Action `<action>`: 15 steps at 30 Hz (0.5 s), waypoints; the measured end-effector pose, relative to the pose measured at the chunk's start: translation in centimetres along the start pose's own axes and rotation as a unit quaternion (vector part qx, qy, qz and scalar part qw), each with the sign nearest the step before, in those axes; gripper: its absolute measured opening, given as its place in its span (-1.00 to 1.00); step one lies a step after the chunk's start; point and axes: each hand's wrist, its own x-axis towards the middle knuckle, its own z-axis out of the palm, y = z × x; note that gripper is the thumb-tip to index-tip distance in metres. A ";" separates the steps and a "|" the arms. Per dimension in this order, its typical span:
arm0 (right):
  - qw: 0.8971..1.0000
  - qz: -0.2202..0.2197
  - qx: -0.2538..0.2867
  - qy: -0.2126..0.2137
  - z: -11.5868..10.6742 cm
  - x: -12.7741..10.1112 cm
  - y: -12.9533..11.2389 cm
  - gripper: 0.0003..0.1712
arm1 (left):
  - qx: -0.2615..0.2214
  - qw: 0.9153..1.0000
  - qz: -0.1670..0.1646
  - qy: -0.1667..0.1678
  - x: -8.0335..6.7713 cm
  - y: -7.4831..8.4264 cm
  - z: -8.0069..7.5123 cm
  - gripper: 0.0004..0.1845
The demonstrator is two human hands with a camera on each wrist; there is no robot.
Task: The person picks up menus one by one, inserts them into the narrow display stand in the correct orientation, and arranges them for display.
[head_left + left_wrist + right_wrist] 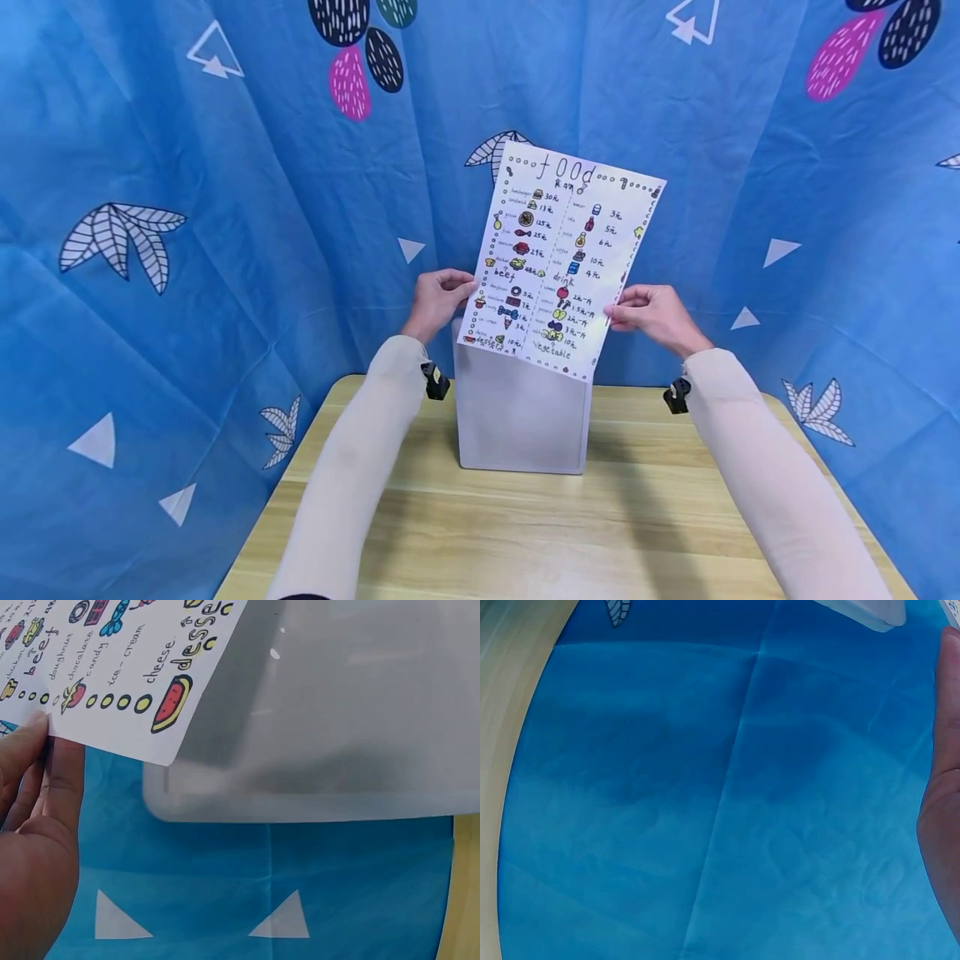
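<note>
A hand-drawn food menu sheet [555,258] is held up, tilted, with small coloured drawings and prices in two columns. My left hand [437,302] pinches its left edge between thumb and fingers; the left wrist view shows that hand [45,787] at the sheet [127,690] near the watermelon drawing. On the other side my right hand [651,315] pinches the right edge. Behind the sheet's lower part stands a pale grey board [522,417] with rounded corners, upright on the table, its upper part hidden. Only the edge of my right hand [945,802] shows in the right wrist view.
A light wood-grain table [525,533] lies under the arms. Blue curtain [262,167] with leaf, triangle and petal prints hangs behind and at both sides. A small black device [435,381] sits on the left wrist, another device [677,396] on the right.
</note>
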 end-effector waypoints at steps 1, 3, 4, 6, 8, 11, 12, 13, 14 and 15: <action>1.000 -0.002 0.001 0.000 0.0 0.1 -0.1 -0.59 | 0.000 1.000 0.003 0.002 0.0 0.1 -0.1 -0.79; 1.000 -0.003 0.001 0.002 0.1 0.2 -0.3 -0.58 | -0.002 1.000 0.010 0.005 0.1 0.4 -0.2 -0.79; 1.000 -0.004 0.001 0.003 0.1 0.3 -0.4 -0.58 | -0.002 1.000 0.012 0.006 0.1 0.5 -0.2 -0.79; 1.000 -0.006 0.001 0.004 0.2 0.5 -0.6 -0.58 | -0.003 1.000 0.017 0.009 0.2 0.6 -0.4 -0.79; 1.000 -0.009 0.002 0.005 0.3 0.7 -0.7 -0.58 | 0.000 1.000 0.018 0.012 0.2 0.8 -0.6 -0.78; 1.000 -0.015 0.008 0.007 0.5 1.1 -1.0 -0.60 | 0.000 1.000 0.023 0.016 0.3 1.2 -0.9 -0.78; 1.000 -0.018 0.009 0.009 0.5 1.3 -1.1 -0.60 | 0.001 1.000 0.026 0.018 0.3 1.3 -1.0 -0.78; 1.000 -0.019 0.012 0.011 0.5 1.4 -1.2 -0.61 | 0.001 0.999 0.028 0.020 0.3 1.5 -1.0 -0.78; 1.000 -0.020 0.015 0.014 0.6 1.6 -1.3 -0.61 | 0.002 0.999 0.031 0.022 0.4 1.6 -1.1 -0.78; 0.999 -0.021 0.016 0.018 0.6 1.7 -1.4 -0.62 | 0.004 0.999 0.035 0.025 0.4 1.8 -1.2 -0.79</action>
